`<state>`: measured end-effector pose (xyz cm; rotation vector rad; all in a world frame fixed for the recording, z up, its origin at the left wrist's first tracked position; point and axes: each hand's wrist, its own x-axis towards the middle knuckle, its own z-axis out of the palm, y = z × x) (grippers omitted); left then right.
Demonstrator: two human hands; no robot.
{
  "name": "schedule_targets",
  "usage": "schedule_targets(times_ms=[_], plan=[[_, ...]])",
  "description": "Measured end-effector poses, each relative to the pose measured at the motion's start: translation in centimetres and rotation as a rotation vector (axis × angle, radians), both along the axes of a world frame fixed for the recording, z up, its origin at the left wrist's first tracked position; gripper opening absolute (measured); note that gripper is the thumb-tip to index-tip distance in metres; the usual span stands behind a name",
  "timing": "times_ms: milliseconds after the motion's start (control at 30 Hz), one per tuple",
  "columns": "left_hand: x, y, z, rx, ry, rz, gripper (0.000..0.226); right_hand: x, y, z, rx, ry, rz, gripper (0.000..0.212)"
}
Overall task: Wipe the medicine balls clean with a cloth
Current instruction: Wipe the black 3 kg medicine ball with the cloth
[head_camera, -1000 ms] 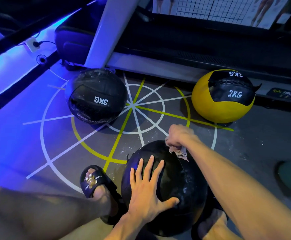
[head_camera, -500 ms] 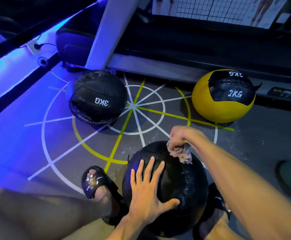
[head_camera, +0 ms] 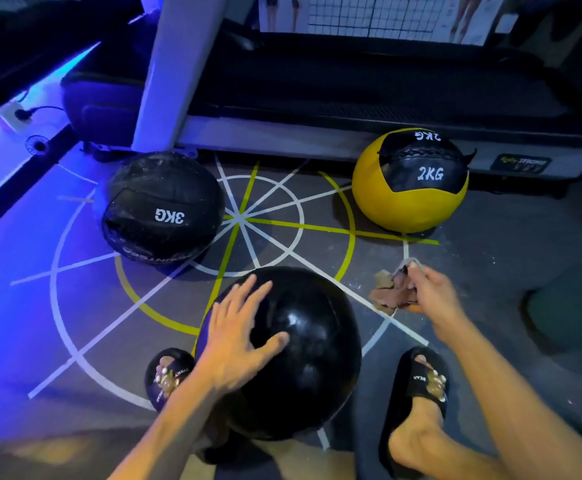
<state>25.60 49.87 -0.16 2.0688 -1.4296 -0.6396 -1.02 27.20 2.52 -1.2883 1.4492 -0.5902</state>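
Gym floor (head_camera: pixel 144 323), three medicine balls: "3KG" ball (head_camera: pixel 163 206) and "2KG" ball (head_camera: pixel 410 181) beyond your hands. Your left hand (head_camera: pixel 237 341) lies flat on the unmarked black ball (head_camera: pixel 293 358); your right hand (head_camera: pixel 431 299) pinches the cloth (head_camera: pixel 390 289).

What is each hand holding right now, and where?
Right hand pinches the cloth at its bunched right edge. Left hand rests flat on the black ball, gripping nothing.

One head-worn wide-angle view looks steeply down, close over the hands, onto the gym floor (head_camera: pixel 490 278).

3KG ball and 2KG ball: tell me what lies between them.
Head view: only bare floor with painted lines between the 3KG ball and 2KG ball.
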Motion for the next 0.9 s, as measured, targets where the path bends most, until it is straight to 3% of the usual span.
schedule_targets(times_ms=[67, 133, 267, 367, 500, 600, 733, 800, 900], plan=[[-1.7, -0.7, -0.3, 0.024, -0.049, -0.013, 0.092, -0.2, 1.8, -1.0, 0.051, -0.111, -0.107, 0.031], [-1.6, -0.9, -1.4, 0.030, -0.153, -0.003, 0.091, -0.4, 3.2, -2.2, 0.023, -0.119, -0.165, 0.031], [0.8, -1.6, -1.1, 0.077, -0.172, 0.047, 0.090, -1.2, 4.8, -5.0, 0.029, -0.119, -0.307, 0.033], [1.0, -2.9, -0.2, 0.060, -0.221, 0.100, 0.078, -1.0, 5.8, -6.7, 0.147, -0.265, -0.497, 0.031], [2.5, -4.4, 0.0, -0.014, -0.319, 0.185, 0.063, 0.3, 7.0, -7.8, 0.241, -0.403, -0.586, 0.030], [3.7, -4.8, -0.5, 0.116, -0.327, 0.100, 0.074, 1.2, 7.7, -8.3, 0.244, -0.428, -0.604, 0.027], [6.9, -5.6, 0.0, 0.216, -0.166, 0.009, 0.106, 2.4, 8.2, -9.1, 0.243, -0.432, -0.530, 0.025], [9.1, -6.4, 0.9, 0.250, -0.011, -0.008, 0.108, 3.3, 8.0, -8.9, 0.249, -0.502, -0.486, 0.011], [11.1, -6.4, 0.9, 0.245, 0.075, -0.058, 0.100, 5.2, 6.9, -8.3, 0.236, -0.551, -0.419, 0.016]])
